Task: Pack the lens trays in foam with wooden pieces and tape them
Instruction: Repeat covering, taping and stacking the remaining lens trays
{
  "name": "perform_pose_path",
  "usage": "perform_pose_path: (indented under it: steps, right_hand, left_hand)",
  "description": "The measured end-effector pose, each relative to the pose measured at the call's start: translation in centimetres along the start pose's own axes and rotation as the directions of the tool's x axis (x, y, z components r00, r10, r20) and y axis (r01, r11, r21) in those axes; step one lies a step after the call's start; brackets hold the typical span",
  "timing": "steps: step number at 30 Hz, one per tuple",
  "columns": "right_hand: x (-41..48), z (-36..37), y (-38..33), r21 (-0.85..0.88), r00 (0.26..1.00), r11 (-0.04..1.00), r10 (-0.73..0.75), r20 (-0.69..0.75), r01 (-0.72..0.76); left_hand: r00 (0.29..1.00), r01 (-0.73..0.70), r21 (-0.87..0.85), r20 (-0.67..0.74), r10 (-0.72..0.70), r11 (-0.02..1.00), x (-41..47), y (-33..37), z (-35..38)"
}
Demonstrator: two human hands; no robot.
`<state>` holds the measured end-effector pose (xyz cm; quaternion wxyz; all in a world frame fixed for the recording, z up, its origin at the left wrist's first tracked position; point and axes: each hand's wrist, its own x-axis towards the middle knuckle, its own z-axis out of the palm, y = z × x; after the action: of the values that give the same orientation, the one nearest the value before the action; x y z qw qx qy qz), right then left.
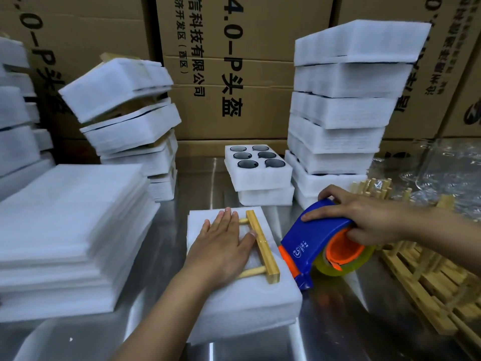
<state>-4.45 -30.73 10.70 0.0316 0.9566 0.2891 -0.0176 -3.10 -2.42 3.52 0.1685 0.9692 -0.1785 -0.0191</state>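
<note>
Two hands show, the left hand and the right hand; one tape dispenser carrying one roll of tape; one foam pack in front, with one wooden piece on it; one open lens tray holding six lenses, on one foam block; the right stack has about seven foam packs, the left stack at least four; the foam sheets and the loose wooden pieces are too many to count.
</note>
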Motion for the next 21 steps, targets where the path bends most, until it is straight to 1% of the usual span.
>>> perform_pose_path:
  steps: [4, 11, 15, 18, 21]
  right_hand:
    - [-0.4, 0.8, 0.8, 0.041, 1.0, 0.999, 0.001, 0.027, -0.002]
    - [-0.4, 1.3, 1.2, 0.004, 1.0, 1.0, 0.003, -0.014, -0.003]
    - [-0.2, 0.5, 0.4, -0.013, 1.0, 1.0, 0.001, 0.024, -0.001]
    - [0.4, -0.7, -0.1, -0.06, 0.999, 0.998, -0.017, 0.051, 0.02]
    - [1.4, -1.9, -0.7, -0.104, 0.997, 0.995, 0.006, 0.077, 0.002]
  left_hand:
    - [1.0, -0.003, -0.002, -0.004, 0.003, 1.0, 0.1, 0.0, 0.2]
    - [1.0, -0.006, -0.006, -0.016, 0.006, 1.0, 0.0, -0.1, 0.1]
    - [1.0, -0.002, 0.002, -0.014, 0.002, 1.0, -0.1, 0.0, 0.0]
    - [1.0, -0.003, 0.005, -0.019, 0.003, 1.0, -0.2, 0.1, 0.0]
    - [1.0, -0.003, 0.004, -0.026, 0.003, 1.0, -0.2, 0.1, 0.1]
